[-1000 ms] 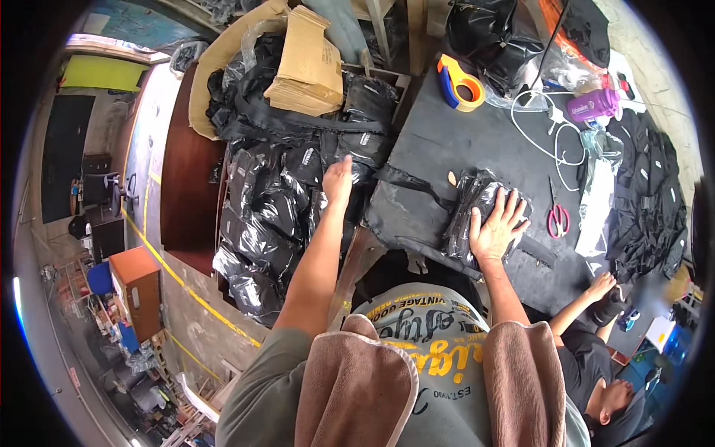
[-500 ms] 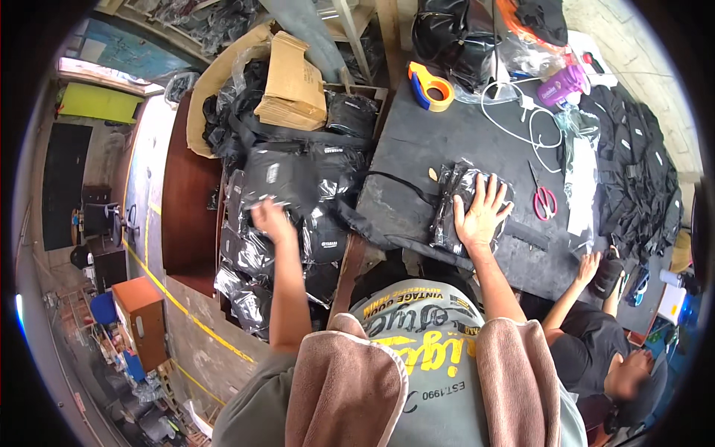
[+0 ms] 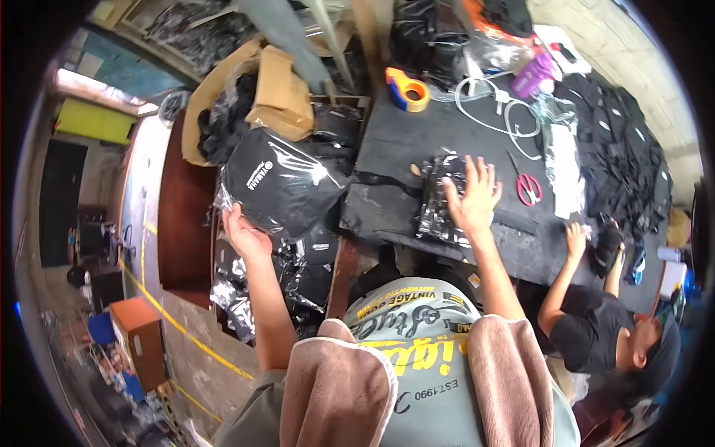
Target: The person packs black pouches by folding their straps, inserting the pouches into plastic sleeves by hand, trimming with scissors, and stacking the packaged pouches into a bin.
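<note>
Holding white-lettered black packet [image 3: 287,182], left fingers [image 3: 234,221].

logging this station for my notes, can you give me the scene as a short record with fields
left hand: at the lower left edge of a large black pack in clear plastic, apparently gripping it
right hand: spread flat on wrapped black packs
work surface: dark table
tools on table: orange-and-blue tape dispenser, red-handled scissors
far right of table: heap of black straps and fabric
other person: dark top, seen at right
</note>
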### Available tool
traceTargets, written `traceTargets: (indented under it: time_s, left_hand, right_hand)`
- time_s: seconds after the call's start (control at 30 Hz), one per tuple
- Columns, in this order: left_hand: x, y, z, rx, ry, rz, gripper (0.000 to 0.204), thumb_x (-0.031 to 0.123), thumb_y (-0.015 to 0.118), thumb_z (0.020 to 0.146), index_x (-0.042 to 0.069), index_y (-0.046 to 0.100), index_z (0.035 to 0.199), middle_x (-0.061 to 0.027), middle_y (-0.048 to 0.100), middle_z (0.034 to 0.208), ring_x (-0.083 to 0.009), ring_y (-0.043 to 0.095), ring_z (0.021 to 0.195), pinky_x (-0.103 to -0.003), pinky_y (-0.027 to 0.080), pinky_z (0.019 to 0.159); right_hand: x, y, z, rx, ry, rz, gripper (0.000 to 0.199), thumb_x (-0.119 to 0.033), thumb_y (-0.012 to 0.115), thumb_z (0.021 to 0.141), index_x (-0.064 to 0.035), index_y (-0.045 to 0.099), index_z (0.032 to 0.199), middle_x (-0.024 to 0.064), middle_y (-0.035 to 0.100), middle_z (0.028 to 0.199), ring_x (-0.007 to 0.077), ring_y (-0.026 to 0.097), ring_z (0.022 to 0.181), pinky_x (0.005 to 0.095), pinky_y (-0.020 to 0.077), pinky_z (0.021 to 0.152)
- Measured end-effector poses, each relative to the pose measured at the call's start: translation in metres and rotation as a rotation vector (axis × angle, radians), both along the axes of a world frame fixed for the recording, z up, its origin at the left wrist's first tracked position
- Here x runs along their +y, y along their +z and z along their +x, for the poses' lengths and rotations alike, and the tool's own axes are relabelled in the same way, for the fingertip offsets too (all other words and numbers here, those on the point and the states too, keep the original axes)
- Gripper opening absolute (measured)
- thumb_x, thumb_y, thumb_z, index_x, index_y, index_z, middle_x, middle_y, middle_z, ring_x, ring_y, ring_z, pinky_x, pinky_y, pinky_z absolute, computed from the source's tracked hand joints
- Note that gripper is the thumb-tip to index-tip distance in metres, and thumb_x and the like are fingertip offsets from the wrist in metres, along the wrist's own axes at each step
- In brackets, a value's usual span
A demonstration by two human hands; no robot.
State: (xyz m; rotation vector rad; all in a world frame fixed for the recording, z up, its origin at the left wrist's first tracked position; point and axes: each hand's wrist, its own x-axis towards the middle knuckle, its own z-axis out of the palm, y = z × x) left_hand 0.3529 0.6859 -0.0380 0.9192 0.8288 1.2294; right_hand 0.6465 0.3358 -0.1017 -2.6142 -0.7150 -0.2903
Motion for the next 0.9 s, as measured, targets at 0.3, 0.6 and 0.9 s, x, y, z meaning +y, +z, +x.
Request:
traceTargets:
  time_s: [0.3, 0.6, 0.9]
  left_hand:
    - [-0.173, -0.020, 0.118, -0.478, -0.886, -0.522, 0.039, 0.022, 0.059, 0.104, 0.006, 0.062, 0.139, -0.0098, 0.069, 0.139, -0.0291, 0.064, 0.127, -0.048, 0.048, 0.112]
    - [-0.184, -0.054, 0.173, 0.313, -1.059, -0.073, 0.032, 0.006, 0.059, 0.095, 0.003, 0.071, 0.125, -0.0072, 0.072, 0.124, -0.0147, 0.064, 0.113, -0.029, 0.048, 0.098]
    - [-0.194, -0.009, 0.210, -0.491, -1.441, -0.218, 0.076, 0.047, 0.068, 0.103, 0.017, 0.032, 0.162, -0.0102, 0.053, 0.151, -0.0244, 0.056, 0.136, -0.048, 0.052, 0.108]
  right_hand:
    - [-0.015, 0.042, -0.074, 1.765, 0.268, 0.905, 0.087, -0.068, 0.059, 0.101, -0.0029, 0.041, 0.156, 0.0188, 0.055, 0.153, 0.0412, 0.057, 0.137, 0.0526, 0.0463, 0.113]
    - [-0.100, 0.044, 0.043, 1.204, -0.136, 1.871, 0.026, -0.013, 0.065, 0.101, -0.0107, 0.064, 0.126, 0.0054, 0.074, 0.109, 0.0214, 0.074, 0.098, 0.0460, 0.0621, 0.092]
    - [-0.091, 0.089, 0.007, 1.119, 0.223, 1.682, 0.044, -0.029, 0.071, 0.099, -0.0066, 0.060, 0.136, 0.0099, 0.068, 0.129, 0.0255, 0.071, 0.111, 0.0498, 0.0618, 0.095]
